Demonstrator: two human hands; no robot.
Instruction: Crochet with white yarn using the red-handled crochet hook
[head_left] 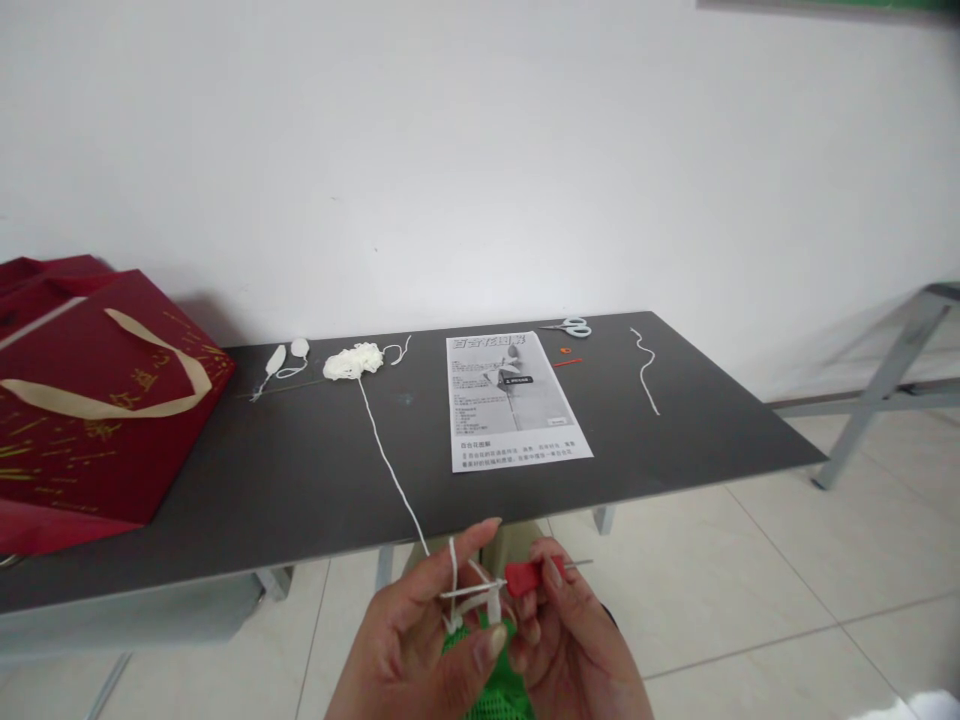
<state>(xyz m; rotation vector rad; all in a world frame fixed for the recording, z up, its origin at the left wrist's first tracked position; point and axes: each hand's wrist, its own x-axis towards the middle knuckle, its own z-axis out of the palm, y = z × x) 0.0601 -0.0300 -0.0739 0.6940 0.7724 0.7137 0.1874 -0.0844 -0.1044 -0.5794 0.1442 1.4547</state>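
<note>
My left hand [420,640] is closed, with white yarn [390,465] wrapped over its raised forefinger and a small white crocheted piece [480,600] pinched against the thumb. My right hand [570,640] is closed on a red-handled crochet hook [536,573], its metal end pointing right. Both hands are held below the front edge of the dark table [300,480], above something green [491,680]. The yarn runs up across the table to a loose white bundle [352,361].
A printed instruction sheet [514,400] lies mid-table. Behind it are white scissors [574,327], small orange-red bits [566,357] and a loose white strand [645,370]. Small white crocheted petals [285,362] lie left of the bundle. A red gift bag [90,400] lies at the left end.
</note>
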